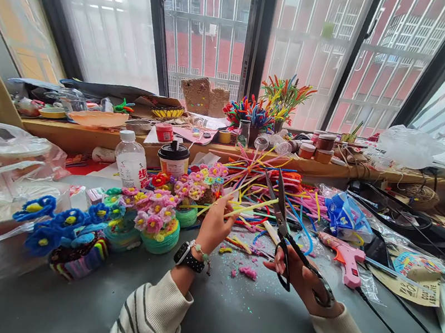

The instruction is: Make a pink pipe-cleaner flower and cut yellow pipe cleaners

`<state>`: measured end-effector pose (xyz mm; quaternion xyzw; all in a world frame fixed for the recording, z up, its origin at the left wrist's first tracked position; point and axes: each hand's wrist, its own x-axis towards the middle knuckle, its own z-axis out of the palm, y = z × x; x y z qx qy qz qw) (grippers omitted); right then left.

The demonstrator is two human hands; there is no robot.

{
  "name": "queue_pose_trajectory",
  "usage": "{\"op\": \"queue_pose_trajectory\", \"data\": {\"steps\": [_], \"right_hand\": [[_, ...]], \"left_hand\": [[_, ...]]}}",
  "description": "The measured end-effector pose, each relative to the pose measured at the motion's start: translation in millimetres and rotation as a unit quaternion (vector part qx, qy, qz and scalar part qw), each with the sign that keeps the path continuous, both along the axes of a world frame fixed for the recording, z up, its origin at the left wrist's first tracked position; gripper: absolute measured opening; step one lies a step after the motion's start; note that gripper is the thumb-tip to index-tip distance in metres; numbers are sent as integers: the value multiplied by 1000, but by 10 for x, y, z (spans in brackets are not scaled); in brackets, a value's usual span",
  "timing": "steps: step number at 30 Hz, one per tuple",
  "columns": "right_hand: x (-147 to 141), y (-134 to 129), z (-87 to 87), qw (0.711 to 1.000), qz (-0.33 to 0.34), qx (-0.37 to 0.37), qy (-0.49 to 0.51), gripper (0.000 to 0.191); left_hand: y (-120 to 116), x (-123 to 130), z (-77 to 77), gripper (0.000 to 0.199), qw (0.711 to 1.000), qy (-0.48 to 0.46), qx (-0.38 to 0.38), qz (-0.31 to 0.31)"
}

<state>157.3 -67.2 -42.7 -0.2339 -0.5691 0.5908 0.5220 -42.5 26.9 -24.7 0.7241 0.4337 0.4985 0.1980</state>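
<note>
My left hand (215,224) is closed on a yellow pipe cleaner (253,207), which sticks out rightward from the fingers. A watch and a beaded bracelet circle that wrist. In my right hand (301,280) is a pair of black scissors (282,215), its blades pointing up and slightly parted. The free end of the pipe cleaner is at the blades; whether it lies between them I cannot tell. Left of my left hand stand pots of pink pipe-cleaner flowers (158,212). Pink fluff scraps (248,272) and glitter lie on the table between my wrists.
A heap of loose pipe cleaners (254,177) lies beyond my hands. To the right are a pink glue gun (345,259) with its cord and a blue packet (345,215). A water bottle (130,160), a lidded cup (173,160) and blue flowers (65,226) stand left.
</note>
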Motion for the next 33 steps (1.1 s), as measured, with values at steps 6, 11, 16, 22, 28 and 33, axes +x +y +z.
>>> {"op": "queue_pose_trajectory", "data": {"steps": [6,11,16,22,28,33], "right_hand": [[-30,3,-2,999,44,-16,12,41],[-42,-9,9,998,55,-26,29,41],[-108,-9,20,996,58,-40,48,40],[-213,-29,49,994,65,-71,52,39],[-204,-23,-15,995,72,-64,32,43],[-197,-7,-51,994,78,-66,40,40]], "left_hand": [[-77,15,171,58,914,-351,-163,-123],[-150,59,225,48,813,-465,-239,-256],[-194,152,214,32,766,-447,-318,-335],[-209,236,172,25,778,-422,-329,-329],[-202,249,166,23,802,-431,-312,-273],[-210,237,165,18,816,-419,-307,-254]]}}
